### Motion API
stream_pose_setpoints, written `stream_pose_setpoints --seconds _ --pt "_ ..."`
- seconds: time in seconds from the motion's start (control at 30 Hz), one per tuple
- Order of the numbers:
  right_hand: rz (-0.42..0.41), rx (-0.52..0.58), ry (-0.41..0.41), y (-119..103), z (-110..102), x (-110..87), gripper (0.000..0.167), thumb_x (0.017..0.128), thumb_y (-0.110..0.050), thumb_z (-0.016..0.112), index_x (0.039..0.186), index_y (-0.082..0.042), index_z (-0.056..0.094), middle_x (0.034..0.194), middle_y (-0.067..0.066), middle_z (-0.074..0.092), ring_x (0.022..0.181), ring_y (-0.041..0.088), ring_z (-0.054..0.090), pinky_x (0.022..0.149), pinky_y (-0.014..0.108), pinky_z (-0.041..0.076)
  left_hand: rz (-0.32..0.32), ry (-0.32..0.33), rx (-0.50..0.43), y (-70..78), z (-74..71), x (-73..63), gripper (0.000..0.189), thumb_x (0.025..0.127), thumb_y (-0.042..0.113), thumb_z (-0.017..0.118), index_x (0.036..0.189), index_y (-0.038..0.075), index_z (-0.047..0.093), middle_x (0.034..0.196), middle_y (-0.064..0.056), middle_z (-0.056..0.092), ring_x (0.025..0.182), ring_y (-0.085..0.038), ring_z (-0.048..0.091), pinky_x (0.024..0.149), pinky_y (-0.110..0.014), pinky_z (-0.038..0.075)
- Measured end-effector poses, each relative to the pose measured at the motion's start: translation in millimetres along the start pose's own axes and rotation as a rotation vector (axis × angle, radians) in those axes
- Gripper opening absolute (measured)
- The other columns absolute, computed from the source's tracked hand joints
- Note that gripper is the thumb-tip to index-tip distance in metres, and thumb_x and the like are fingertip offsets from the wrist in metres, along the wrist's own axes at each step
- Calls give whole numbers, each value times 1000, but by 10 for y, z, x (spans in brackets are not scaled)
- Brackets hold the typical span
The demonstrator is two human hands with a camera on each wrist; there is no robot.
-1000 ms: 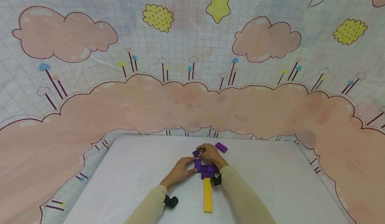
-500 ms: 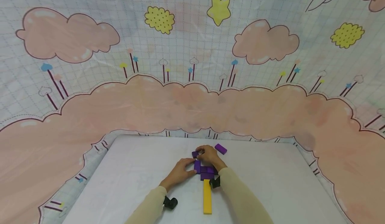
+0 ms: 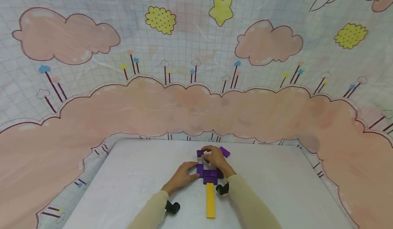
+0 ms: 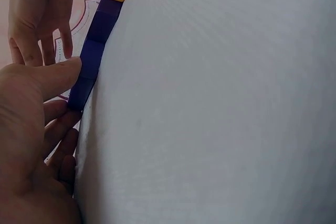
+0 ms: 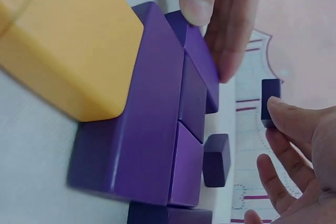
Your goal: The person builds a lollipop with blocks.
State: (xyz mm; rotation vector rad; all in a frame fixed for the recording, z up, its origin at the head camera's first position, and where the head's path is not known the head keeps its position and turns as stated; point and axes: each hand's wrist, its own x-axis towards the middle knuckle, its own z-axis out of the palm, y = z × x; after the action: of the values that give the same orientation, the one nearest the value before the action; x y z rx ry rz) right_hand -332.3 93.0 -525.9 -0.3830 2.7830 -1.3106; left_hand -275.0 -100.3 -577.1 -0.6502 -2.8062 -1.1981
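Purple blocks (image 3: 210,180) lie joined in a group on the white table, at the far end of a long yellow bar (image 3: 210,201). My left hand (image 3: 181,177) holds the upright-lying purple block (image 3: 200,170) on the group's left, thumb at its near end and fingers at its far end. Beyond the group, my right hand (image 3: 215,157) pinches a small dark purple block (image 5: 270,100) between thumb and fingers, raised off the table. Another small purple block (image 5: 217,160) stands apart from the group in the right wrist view; the right hand mostly hides that spot from the head camera.
A loose purple block (image 3: 225,152) lies beyond the right hand, partly covered by it. Behind the white table (image 3: 270,174) hangs a patterned cloth (image 3: 196,109). Each wrist wears a small black camera (image 3: 173,207).
My right hand has moved slightly away from the group, carrying the small purple block farther off and up. The left hand stays on its block. The head view has shifted a little.
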Motion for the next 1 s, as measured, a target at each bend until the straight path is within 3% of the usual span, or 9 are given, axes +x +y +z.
stream_pose_setpoints --seconds 0.27,0.73,1.0 --pt "-21 -23 43 -3 -45 -107 30 89 -18 73 119 -16 69 123 9 68 115 29 62 99 50 51 15 9 -6 -38 9 17 54 89 29 71 135 5 58 139 -14 58 131 -34 50 112 -55 38" --pt "-73 -19 90 56 -97 -295 29 87 -17 75 115 -14 70 112 8 70 105 29 62 86 43 55 -10 -17 -7 -22 8 15 55 90 29 71 138 8 56 141 -13 56 133 -35 48 114 -56 37" --pt "-53 3 123 113 -109 -377 30 86 -17 76 115 -14 71 114 7 70 105 27 61 89 44 55 -23 -21 -28 1 -1 10 54 89 28 71 137 7 56 142 -14 55 134 -36 47 114 -56 36"
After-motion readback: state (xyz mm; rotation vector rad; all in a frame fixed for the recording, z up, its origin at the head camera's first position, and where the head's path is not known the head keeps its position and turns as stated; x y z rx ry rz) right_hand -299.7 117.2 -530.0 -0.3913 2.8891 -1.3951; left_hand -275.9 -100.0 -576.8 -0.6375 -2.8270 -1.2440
